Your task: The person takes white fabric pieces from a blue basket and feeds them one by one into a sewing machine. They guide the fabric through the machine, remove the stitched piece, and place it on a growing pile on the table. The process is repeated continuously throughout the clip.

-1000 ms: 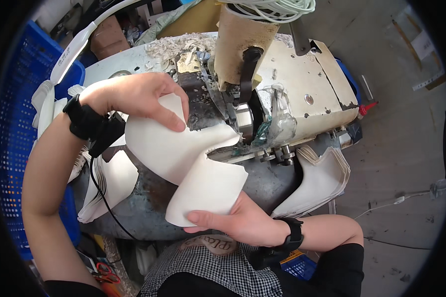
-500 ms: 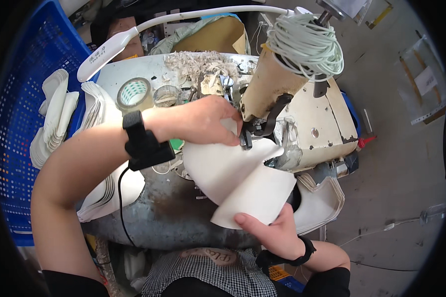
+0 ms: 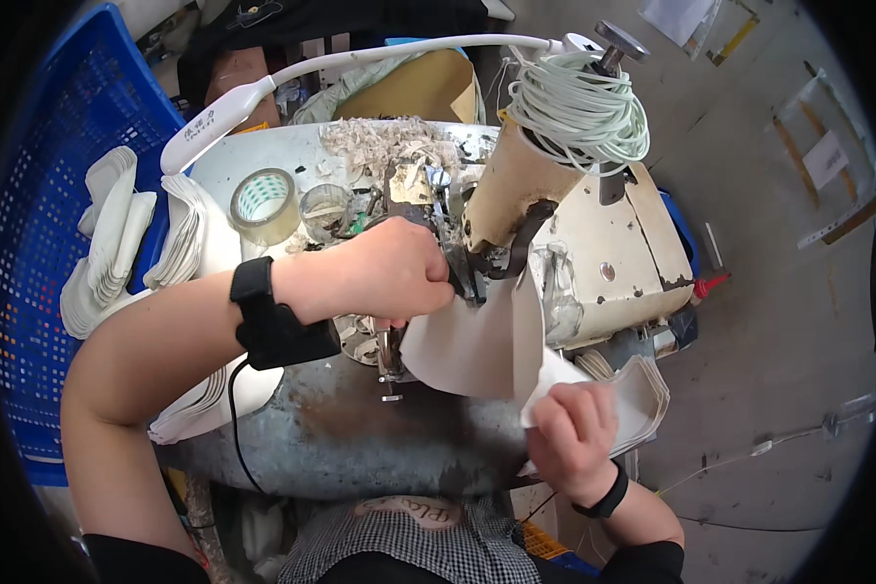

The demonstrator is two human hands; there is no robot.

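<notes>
A curved white sheet piece [image 3: 465,348], leather-like or fabric, hangs bent below the machine head [image 3: 516,195], its upper edge by the dark foot. My left hand [image 3: 389,271] is closed on the sheet's upper left edge, close to the foot; its fingertips are partly hidden. Lower right, my right hand [image 3: 576,436] has its fingers curled round the sheet's other end, which stands up in a fold. A coil of pale green cord [image 3: 584,112] sits on top of the machine head.
White pieces lie stacked at the left [image 3: 177,234] and right [image 3: 642,394]. A blue basket [image 3: 44,243] with folded white pieces stands far left. A tape roll [image 3: 265,200], scrap fibres [image 3: 380,144] and a white lamp [image 3: 214,125] are at the back of the table.
The sheet has shifted right and turned, its right part now folded upright. My right hand has moved up and right with its end; my left hand has lowered slightly and closed more tightly.
</notes>
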